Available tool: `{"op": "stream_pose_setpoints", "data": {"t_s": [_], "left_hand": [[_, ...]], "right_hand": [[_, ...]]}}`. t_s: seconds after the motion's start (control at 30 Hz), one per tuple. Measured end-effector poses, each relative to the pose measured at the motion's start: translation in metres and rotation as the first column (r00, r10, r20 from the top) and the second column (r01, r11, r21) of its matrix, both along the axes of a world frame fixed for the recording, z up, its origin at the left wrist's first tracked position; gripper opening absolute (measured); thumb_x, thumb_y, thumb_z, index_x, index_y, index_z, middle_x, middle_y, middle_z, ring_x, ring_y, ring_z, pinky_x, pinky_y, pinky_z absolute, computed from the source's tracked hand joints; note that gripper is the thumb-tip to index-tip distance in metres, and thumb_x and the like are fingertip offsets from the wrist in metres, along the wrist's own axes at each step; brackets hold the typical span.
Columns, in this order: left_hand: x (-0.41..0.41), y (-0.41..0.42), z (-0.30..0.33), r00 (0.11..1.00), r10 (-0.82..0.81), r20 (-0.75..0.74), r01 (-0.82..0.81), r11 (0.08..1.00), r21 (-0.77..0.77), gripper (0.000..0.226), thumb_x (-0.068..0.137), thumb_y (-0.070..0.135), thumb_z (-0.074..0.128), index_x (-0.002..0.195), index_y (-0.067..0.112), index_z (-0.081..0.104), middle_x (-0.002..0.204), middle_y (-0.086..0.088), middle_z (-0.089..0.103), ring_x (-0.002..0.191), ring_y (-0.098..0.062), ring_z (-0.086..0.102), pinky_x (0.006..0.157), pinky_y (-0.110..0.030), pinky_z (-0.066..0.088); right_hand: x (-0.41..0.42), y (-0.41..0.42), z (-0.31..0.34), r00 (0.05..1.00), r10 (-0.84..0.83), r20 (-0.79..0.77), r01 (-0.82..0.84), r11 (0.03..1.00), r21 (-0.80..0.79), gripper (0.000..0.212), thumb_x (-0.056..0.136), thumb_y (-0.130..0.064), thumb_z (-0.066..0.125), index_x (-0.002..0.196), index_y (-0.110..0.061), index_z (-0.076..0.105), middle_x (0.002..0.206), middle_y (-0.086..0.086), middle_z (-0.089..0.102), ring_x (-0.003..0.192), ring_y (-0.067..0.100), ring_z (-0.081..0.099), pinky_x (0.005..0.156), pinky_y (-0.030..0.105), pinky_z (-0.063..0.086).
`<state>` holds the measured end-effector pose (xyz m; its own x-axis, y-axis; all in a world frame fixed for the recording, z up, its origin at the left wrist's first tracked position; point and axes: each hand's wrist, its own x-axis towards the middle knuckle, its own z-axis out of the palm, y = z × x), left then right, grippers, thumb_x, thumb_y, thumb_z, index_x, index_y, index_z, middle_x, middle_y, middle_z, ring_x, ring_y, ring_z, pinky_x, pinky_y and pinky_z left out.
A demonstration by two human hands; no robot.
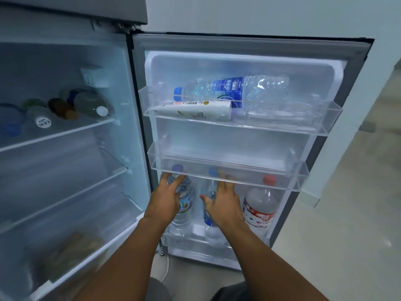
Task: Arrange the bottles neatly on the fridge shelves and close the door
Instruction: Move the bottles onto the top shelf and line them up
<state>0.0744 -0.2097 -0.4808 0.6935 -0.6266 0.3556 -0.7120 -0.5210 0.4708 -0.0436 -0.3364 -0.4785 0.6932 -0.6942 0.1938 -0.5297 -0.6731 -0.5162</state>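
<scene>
The fridge door [355, 68] stands wide open. In its bottom rack stand three bottles: a clear one with a blue cap [184, 211] at left, a blue-labelled one [209, 192] in the middle, and a red-capped, red-labelled one [260, 205] at right. My left hand [168, 198] lies against the left bottle with fingers spread. My right hand [223, 200] rests on the middle bottle, fingers apart, not closed round it. In the top door rack a large blue-labelled water bottle [232, 89] lies on its side behind a white tube [195, 109].
The middle door rack [227, 170] holds nothing. Inside the fridge, the top shelf [65, 132] carries several bottles lying down, caps toward me. Lower shelves are bare; a blurred crisper drawer [65, 257] sits at the bottom. Pale floor [351, 235] lies to the right.
</scene>
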Motion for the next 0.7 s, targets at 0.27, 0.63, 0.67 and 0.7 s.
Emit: {"op": "stream_pose_setpoints", "data": {"t_s": [0.27,0.63,0.67,0.7], "left_hand": [[0.007,-0.002,0.002,0.999,-0.029,-0.014,0.030,0.997,0.067,0.064,0.092,0.012,0.062,0.146,0.036,0.037,0.152,-0.006,0.030,0.119,-0.032,0.057,0.098,-0.035,0.049],[-0.014,0.022,0.027,0.997,-0.004,0.081,-0.022,0.950,0.313,0.052,0.099,0.038,0.042,0.148,0.041,0.027,0.156,-0.006,0.023,0.128,-0.031,0.050,0.094,-0.045,0.052],[-0.019,0.027,0.035,0.993,0.007,0.115,-0.041,0.956,0.292,0.047,0.098,0.038,0.042,0.145,0.039,0.035,0.151,-0.004,0.032,0.123,-0.030,0.054,0.091,-0.044,0.052],[-0.025,0.033,0.044,0.989,0.016,0.150,-0.053,0.968,0.247,0.041,0.098,0.038,0.043,0.139,0.035,0.045,0.143,-0.001,0.042,0.116,-0.028,0.058,0.088,-0.043,0.053]], "right_hand": [[0.017,0.012,-0.011,0.996,-0.004,0.089,0.001,0.999,0.034,0.077,0.090,-0.051,0.063,0.149,-0.022,0.024,0.154,0.011,0.023,0.123,0.033,0.055,0.102,0.039,0.047],[-0.026,0.030,0.000,0.946,0.056,0.320,-0.069,0.997,0.029,0.055,0.092,-0.034,0.063,0.140,-0.023,0.036,0.140,0.003,0.038,0.121,0.022,0.055,0.096,0.031,0.053],[-0.035,0.031,0.006,0.937,0.065,0.342,-0.067,0.998,-0.004,0.045,0.094,-0.033,0.060,0.133,-0.021,0.044,0.132,0.001,0.046,0.115,0.020,0.057,0.093,0.030,0.053],[-0.043,0.030,0.012,0.928,0.074,0.364,-0.065,0.997,-0.036,0.036,0.094,-0.032,0.059,0.127,-0.020,0.050,0.123,0.000,0.053,0.110,0.018,0.058,0.090,0.030,0.053]]}}
